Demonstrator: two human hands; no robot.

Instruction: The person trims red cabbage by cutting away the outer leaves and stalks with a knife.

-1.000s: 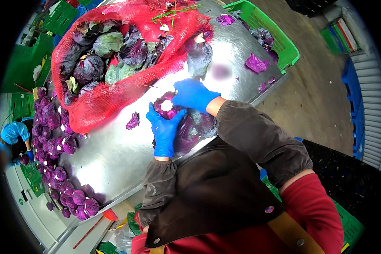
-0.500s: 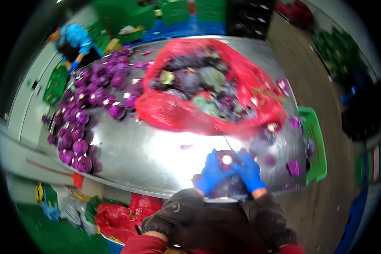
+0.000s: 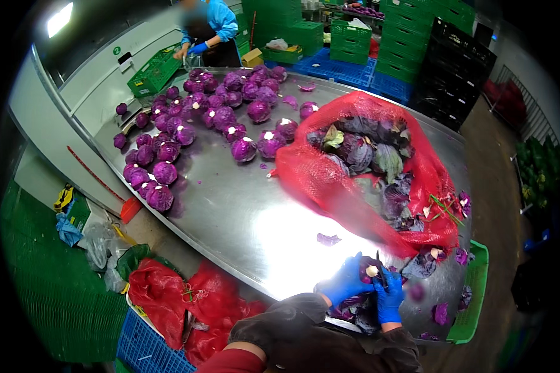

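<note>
Both my hands wear blue gloves and work at the near edge of the metal table [image 3: 221, 217]. My left hand [image 3: 344, 284] is closed around the side of a red cabbage [image 3: 365, 267] whose pale cut stem end faces up. In my right hand [image 3: 389, 297] is a thin dark knife [image 3: 379, 261], its blade against the cabbage beside the stem; the handle is hidden by the fingers. Purple outer leaves [image 3: 353, 309] lie below my hands. Beyond them sits a red mesh bag [image 3: 320, 180], open at the top, holding leafy untrimmed red cabbages [image 3: 356, 152].
Trimmed red cabbages [image 3: 224, 118] crowd the table's far left. A green crate [image 3: 477, 292] stands at the right edge, with loose leaves [image 3: 440, 313] nearby. Red mesh bags [image 3: 158, 292] lie in a blue crate at lower left. A co-worker [image 3: 211, 31] stands at the far end.
My view has turned left, so the table and bag appear shifted right and the co-worker shows more fully. My hands still hold the cabbage and knife.
</note>
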